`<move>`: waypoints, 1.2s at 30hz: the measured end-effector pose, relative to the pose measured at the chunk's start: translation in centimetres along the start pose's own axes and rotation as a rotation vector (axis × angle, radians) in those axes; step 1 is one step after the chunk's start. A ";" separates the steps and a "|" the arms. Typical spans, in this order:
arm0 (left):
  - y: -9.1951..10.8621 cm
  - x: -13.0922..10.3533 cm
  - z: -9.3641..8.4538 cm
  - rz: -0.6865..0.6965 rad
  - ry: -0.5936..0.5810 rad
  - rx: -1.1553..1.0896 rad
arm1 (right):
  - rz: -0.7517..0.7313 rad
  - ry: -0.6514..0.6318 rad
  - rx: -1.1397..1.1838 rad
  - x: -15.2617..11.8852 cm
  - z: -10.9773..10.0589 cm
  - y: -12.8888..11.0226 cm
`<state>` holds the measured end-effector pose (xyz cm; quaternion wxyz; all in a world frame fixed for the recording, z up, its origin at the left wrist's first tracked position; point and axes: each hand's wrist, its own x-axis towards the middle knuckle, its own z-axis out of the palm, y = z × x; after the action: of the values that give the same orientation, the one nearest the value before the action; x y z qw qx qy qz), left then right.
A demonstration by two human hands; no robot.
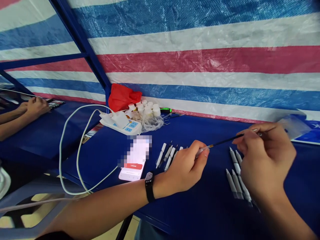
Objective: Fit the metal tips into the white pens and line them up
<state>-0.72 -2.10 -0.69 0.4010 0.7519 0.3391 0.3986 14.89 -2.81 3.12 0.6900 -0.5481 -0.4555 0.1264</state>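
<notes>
A thin pen refill, mostly black with a clear, amber-banded section at its left end, stretches between my two hands above the blue table. My left hand, with a black wristband, is closed in a pinch on the clear end. At the other end, the fingers of my right hand are closed round the refill, and a small shiny tip shows by the thumb. White pens lie in a group beside and partly behind my right hand. More white pens and dark-tipped pieces lie past my left hand, partly hidden by it.
A lit phone lies left of the pens. Behind it are a white power strip, a bag of white-capped bottles and a red bag. A white cable loops at left. Another person's hands work at the far-left table.
</notes>
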 end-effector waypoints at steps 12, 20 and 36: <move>-0.2 0.3 0.0 0.022 -0.034 0.018 | 0.017 -0.437 -0.068 -0.3 0.2 0.0; -0.3 0.5 -0.1 -0.047 -0.032 -0.024 | 0.205 -0.353 0.162 -0.3 0.6 0.6; 0.2 0.4 0.0 -0.006 -0.065 0.068 | 0.398 -0.366 0.563 -0.8 1.2 -0.2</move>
<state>-0.56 -1.83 -0.40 0.3872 0.7766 0.3413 0.3613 13.43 -2.62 2.89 0.6827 -0.3834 -0.4035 0.4733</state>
